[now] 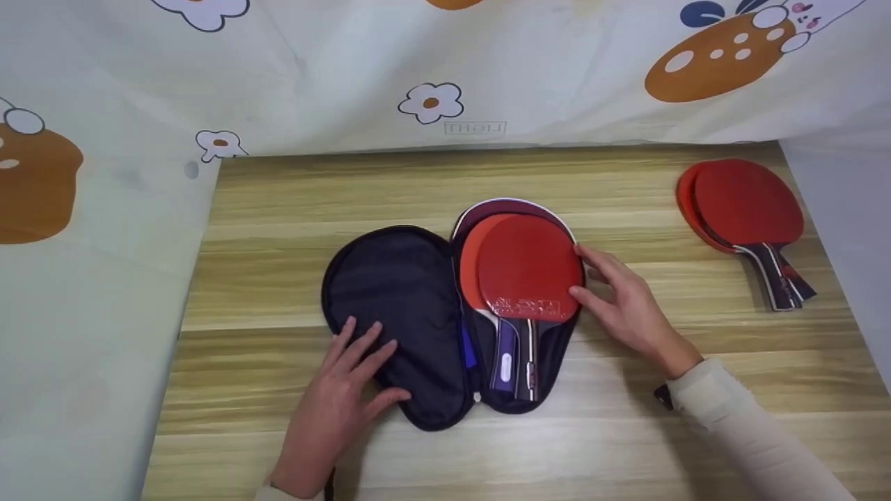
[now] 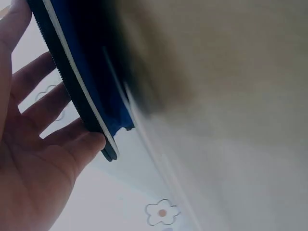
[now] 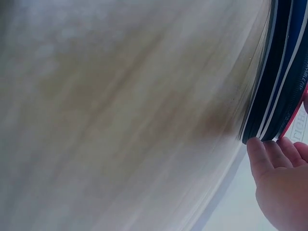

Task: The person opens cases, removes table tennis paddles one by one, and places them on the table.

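Note:
An unzipped dark paddle case point(image 1: 397, 299) lies spread on the table, its cover folded out to the left. Two table tennis paddles overlap in its right half: a red one point(image 1: 529, 261) on top, an orange-red one point(image 1: 470, 268) partly hidden beneath. My left hand point(image 1: 341, 390) rests spread fingers on the cover, thumb near its lower edge; the left wrist view shows the fingers along the case's zippered edge point(image 2: 72, 82). My right hand point(image 1: 630, 306) touches the case's right rim with its fingers, while the thumb is at the red paddle's edge. Fingertips meet the case side point(image 3: 274, 96) in the right wrist view.
Another pair of red paddles point(image 1: 748, 202) lies overlapped at the table's right side, handles toward me. A patterned cloth point(image 1: 348, 90) hangs behind the wooden table point(image 1: 278, 195). Pale surfaces border the table on both sides.

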`<state>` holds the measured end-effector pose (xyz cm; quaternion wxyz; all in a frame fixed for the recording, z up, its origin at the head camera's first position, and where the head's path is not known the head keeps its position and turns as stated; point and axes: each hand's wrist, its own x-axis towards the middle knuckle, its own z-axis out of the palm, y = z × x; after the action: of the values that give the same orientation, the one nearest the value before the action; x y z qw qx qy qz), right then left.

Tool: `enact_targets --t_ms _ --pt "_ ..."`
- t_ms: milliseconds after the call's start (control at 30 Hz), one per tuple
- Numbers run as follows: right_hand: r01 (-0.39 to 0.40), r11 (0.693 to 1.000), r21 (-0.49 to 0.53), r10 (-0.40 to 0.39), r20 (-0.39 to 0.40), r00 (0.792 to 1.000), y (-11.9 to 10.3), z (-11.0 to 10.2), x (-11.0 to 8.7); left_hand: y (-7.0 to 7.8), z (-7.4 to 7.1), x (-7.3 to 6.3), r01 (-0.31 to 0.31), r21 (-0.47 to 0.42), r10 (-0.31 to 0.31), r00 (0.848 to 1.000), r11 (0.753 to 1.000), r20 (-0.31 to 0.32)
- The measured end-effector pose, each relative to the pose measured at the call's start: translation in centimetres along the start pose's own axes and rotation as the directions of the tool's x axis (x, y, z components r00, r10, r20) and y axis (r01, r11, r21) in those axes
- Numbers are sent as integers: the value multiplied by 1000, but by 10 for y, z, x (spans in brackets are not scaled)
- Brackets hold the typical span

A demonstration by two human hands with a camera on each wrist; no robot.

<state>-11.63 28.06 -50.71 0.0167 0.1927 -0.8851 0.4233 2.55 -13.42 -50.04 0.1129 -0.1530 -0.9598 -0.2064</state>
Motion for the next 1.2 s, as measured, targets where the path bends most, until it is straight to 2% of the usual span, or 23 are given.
enact_targets --t_ms 267,533,700,800,933,1033,1100,1200 --pt "-14 1000 19 14 -9 1000 -1 3 -2 -3 4 0 20 -31 -18 999 999 41" --pt "-70 997 -19 69 -18 997 -12 4 -6 -2 3 0 101 -85 -90 988 991 127" --pt "-75 997 -8 74 -95 993 -33 6 -15 -2 2 2 145 -108 -126 978 983 169" --pt "-57 998 42 62 -141 988 -51 9 -24 -2 1 2 153 -99 -134 975 983 180" --pt "-6 992 126 27 -166 986 -72 19 -38 -2 0 3 150 -81 -133 974 985 185" --pt "23 989 148 2 -166 986 -83 30 -50 -2 0 4 148 -76 -131 974 986 187" --pt "5 990 143 17 -153 988 -88 37 -57 -2 0 4 147 -76 -131 973 986 188" --pt "-79 989 124 94 -115 989 -95 45 -67 -3 0 4 145 -76 -129 973 986 191"
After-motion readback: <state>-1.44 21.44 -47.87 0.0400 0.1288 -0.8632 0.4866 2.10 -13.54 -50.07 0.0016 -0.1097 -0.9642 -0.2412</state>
